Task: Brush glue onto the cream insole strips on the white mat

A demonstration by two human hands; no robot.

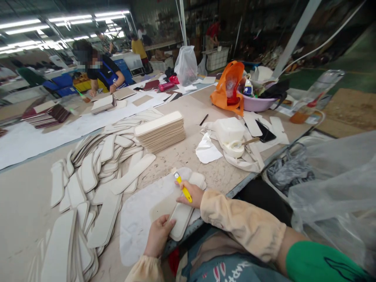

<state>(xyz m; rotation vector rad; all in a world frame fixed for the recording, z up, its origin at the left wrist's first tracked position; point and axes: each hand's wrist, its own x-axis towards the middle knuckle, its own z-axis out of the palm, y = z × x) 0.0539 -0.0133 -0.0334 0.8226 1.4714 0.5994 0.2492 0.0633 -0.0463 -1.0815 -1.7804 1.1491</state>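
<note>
My right hand [191,194] is closed around the yellow handle of a small flat paintbrush [184,188], its bristle end pointing away from me. Close to the table's front edge, my left hand [160,234] pinches the near side of a long, round-cornered off-white panel [181,222]. A similar panel [196,179] lies just beyond it, partly covered by my right hand. Beneath both hands a white sheet [135,219] is spread, with a greyish patch on it.
Many loose off-white panels [85,176] heap on the left, beside a neat stack [161,135]. A white tub [230,131] with a stick, an orange bag [227,90], a purple basin [258,103] and a bottle [315,98] stand right. A co-worker [101,74] works across the table.
</note>
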